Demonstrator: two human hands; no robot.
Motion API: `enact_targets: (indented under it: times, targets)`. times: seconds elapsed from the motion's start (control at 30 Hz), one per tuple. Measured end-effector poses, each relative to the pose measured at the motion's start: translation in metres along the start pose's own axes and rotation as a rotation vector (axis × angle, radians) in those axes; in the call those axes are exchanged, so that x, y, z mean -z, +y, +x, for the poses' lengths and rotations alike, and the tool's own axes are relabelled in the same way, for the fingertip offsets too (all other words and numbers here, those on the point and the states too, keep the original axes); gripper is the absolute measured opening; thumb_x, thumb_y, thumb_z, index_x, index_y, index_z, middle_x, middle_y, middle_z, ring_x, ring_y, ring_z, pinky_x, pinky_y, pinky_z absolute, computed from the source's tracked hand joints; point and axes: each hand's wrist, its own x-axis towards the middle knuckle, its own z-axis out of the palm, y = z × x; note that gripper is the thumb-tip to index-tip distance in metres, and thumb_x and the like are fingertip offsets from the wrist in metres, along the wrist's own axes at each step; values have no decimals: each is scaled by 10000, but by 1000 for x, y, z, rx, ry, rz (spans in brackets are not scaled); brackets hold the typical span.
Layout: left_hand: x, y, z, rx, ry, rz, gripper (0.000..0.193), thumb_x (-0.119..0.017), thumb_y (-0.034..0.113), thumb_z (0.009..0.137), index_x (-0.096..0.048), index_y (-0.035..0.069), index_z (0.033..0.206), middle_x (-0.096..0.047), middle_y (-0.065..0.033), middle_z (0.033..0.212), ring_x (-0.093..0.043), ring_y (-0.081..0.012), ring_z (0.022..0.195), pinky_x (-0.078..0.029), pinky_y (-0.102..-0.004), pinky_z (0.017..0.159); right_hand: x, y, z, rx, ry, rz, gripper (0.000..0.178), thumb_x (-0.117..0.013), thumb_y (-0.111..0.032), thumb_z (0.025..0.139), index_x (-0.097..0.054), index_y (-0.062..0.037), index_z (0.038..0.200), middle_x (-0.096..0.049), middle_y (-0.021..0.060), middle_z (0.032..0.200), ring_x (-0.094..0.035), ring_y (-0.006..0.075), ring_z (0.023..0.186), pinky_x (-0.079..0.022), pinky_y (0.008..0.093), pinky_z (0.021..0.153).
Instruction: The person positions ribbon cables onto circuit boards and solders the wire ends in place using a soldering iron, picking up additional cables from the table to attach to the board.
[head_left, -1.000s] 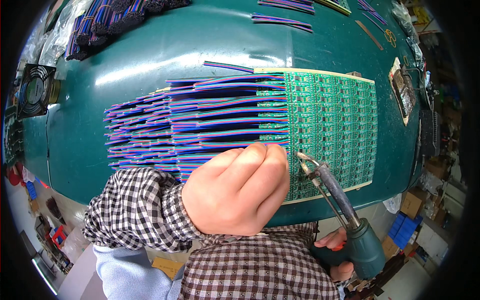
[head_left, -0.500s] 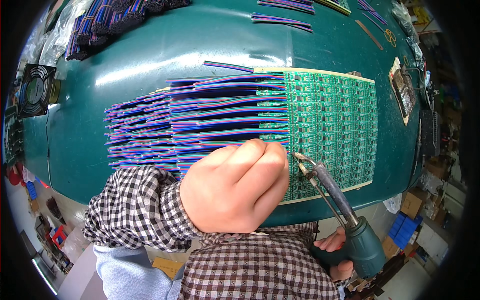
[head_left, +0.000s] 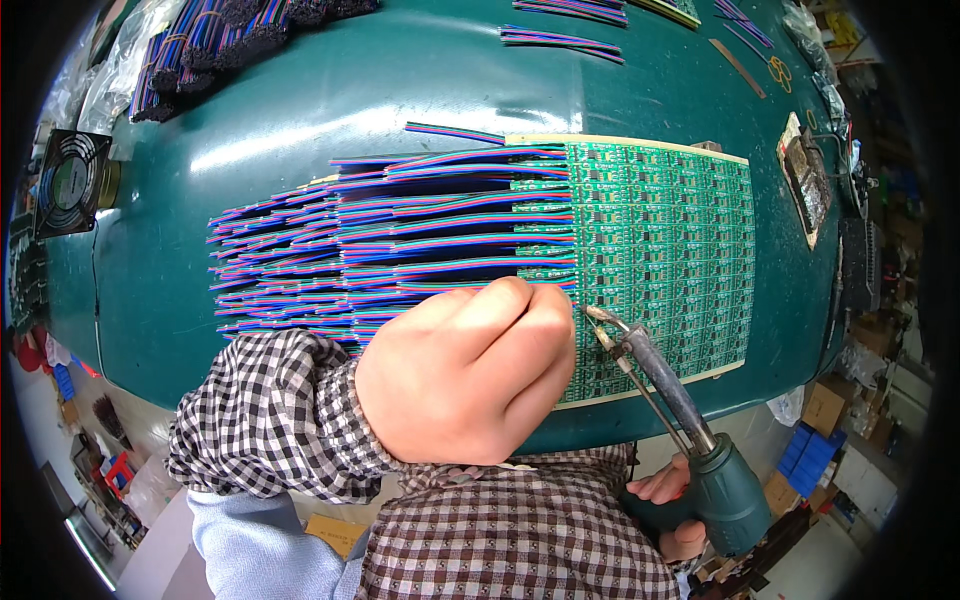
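My left hand [head_left: 470, 370] is closed in a pinch over the lower rows of multicoloured ribbon wires [head_left: 450, 268]; its fingertips, and whatever they hold, are hidden underneath. Beside its knuckles, the metal tip of a green soldering gun [head_left: 730, 490] meets the green panel of small circuit boards [head_left: 660, 250]. A thin feed tube runs along the gun's barrel toward the tip. My right hand [head_left: 668, 485], partly hidden behind the gun's body, grips it. Wires in blue, red, green and black stretch leftward from the boards, their inner ends along one column of the panel.
Bundled wires [head_left: 215, 45] lie at the far left, above a small black fan [head_left: 72, 182]. Short loose wires [head_left: 562, 42] lie at the back. A dirty metal block on a pale board [head_left: 805, 185] sits at the right, near a brown strip [head_left: 737, 68].
Almost nothing differs. My left hand and the soldering gun's tip have shifted very slightly to the left, and the panel and wires appear nudged the same way.
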Motion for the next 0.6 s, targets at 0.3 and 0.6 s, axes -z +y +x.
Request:
enact_targets:
  times: [0.3, 0.6]
  targets:
    - [1, 1, 1, 1, -5, 25, 294, -655, 62, 583, -665, -36, 860, -588, -98, 886, -596, -191, 744, -499, -252, 574, 0, 0, 1, -8, -26, 2, 861, -723, -525, 722, -371, 66, 1240, -572, 63, 807, -605, 238, 783, -547, 444, 797]
    - [1, -1, 0, -13, -6, 17, 304, -654, 65, 577, -672, -33, 864, -586, -93, 882, -598, -193, 740, -495, -249, 550, 0, -1, 1, 11, -19, 15, 868, -725, -521, 719, -364, 70, 1241, -571, 66, 807, -606, 238, 793, -550, 440, 793]
